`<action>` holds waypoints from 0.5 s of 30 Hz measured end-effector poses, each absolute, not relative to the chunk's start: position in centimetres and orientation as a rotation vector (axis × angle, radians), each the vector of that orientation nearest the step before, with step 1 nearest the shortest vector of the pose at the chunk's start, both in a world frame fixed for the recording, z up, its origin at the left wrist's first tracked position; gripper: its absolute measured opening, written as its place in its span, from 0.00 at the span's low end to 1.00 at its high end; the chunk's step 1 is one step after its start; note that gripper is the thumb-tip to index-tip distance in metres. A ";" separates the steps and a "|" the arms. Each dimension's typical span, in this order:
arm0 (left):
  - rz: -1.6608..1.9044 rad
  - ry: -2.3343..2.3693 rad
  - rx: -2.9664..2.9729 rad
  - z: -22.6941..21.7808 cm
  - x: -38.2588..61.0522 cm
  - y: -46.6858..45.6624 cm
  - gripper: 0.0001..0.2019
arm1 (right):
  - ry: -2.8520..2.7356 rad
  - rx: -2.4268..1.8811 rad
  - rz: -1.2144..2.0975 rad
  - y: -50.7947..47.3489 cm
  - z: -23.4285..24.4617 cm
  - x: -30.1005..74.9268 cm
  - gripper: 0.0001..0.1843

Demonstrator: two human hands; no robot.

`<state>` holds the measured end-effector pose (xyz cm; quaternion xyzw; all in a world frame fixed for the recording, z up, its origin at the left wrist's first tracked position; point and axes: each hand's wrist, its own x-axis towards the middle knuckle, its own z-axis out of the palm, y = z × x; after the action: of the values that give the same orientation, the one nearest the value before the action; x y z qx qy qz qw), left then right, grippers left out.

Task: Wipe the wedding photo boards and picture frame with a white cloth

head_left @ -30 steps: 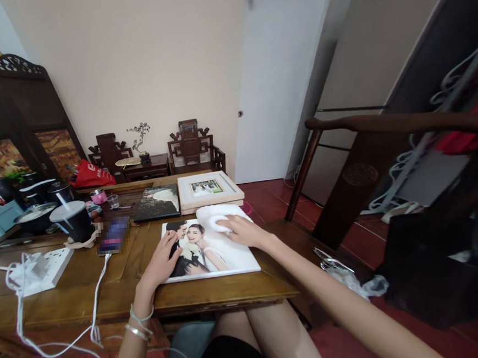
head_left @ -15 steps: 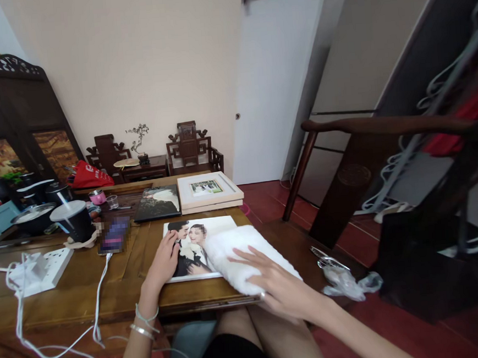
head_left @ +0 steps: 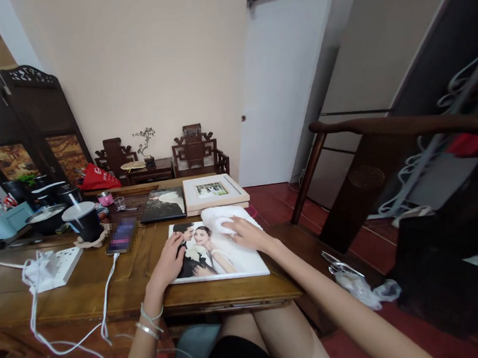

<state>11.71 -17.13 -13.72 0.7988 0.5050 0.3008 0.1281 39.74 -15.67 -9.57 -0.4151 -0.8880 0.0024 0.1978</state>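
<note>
A large photo print (head_left: 228, 257) of a couple lies flat near the front edge of the wooden table (head_left: 78, 296). My left hand (head_left: 169, 262) rests flat on its left side, fingers spread. My right hand (head_left: 245, 232) presses a white cloth (head_left: 217, 216) onto the print's far right corner, fingers laid over the cloth.
Behind the print lie a dark photo (head_left: 163, 203) and a light-framed picture (head_left: 213, 192). To the left stand a black cup with straw (head_left: 84, 220), a phone (head_left: 121, 236), a white power strip (head_left: 57, 265) with cables, and pots. A wooden chair arm (head_left: 384, 126) rises at right.
My right hand has swept the cloth from the print's near right edge back up to its far right corner. My left hand has stayed put on the print.
</note>
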 end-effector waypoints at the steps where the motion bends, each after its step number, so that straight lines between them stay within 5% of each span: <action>1: 0.870 1.472 2.322 -13.7 11.7 -17.2 0.20 | -2.475 -1.167 0.007 -15.3 -9.6 39.7 0.17; 15: 0.866 1.513 2.276 -13.7 12.1 -17.3 0.22 | -2.662 -0.979 0.070 -29.5 -10.9 40.6 0.22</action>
<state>12.06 -17.31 -13.68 0.7863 0.5227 0.2994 0.1371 40.63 -29.52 -10.89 -0.3410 -0.9274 0.0243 0.1515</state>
